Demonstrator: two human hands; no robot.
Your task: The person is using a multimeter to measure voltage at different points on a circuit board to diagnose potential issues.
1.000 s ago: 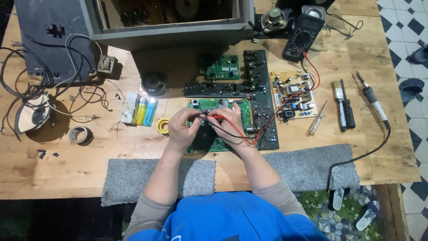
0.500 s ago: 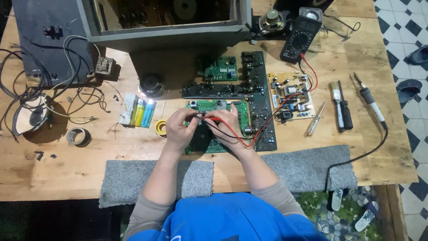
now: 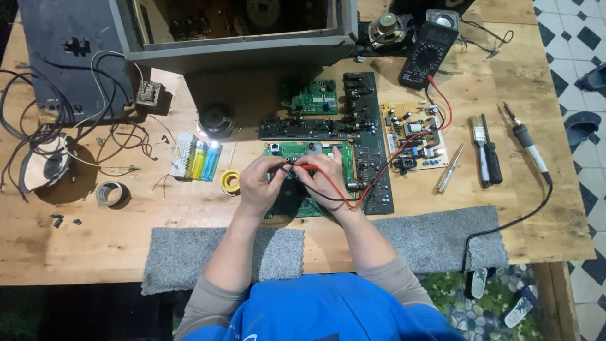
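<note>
Lying at the far left of the wooden table (image 3: 76,240): tangled black and white cables (image 3: 38,126) beside a dark panel (image 3: 63,57), with a tape roll (image 3: 112,193) resting nearer the front edge. Standing further right, a pack of three cells (image 3: 197,159) in white, yellow and blue, just beside a small black speaker (image 3: 216,119), and a yellow solder spool (image 3: 231,182) sitting near the left hand.

Looming at the back, an open grey cabinet (image 3: 240,44).

Working at the centre, over the green circuit board (image 3: 310,151): left hand (image 3: 260,184) curled, fingers pinched together on a black probe (image 3: 285,172), tip pressing down on the board. Right hand (image 3: 328,180) just beside it, fingers closed round a red probe (image 3: 308,168), also touching the board. Both hands nearly meeting above the board's left half. Red and black leads (image 3: 379,170) looping from under the right hand, running up and right to a black multimeter (image 3: 427,55) lying near the back edge.

Lying behind the green board, a long dark board (image 3: 372,145) and a smaller green board (image 3: 314,98). Sitting to the right, a pale power board (image 3: 416,136) crowded with parts. Further right, well apart from the hands: a screwdriver (image 3: 449,169), a brush (image 3: 480,142) and a soldering iron (image 3: 525,142), cord trailing off the front edge.

Spreading along the near edge, under both forearms, two grey mats (image 3: 189,259).
</note>
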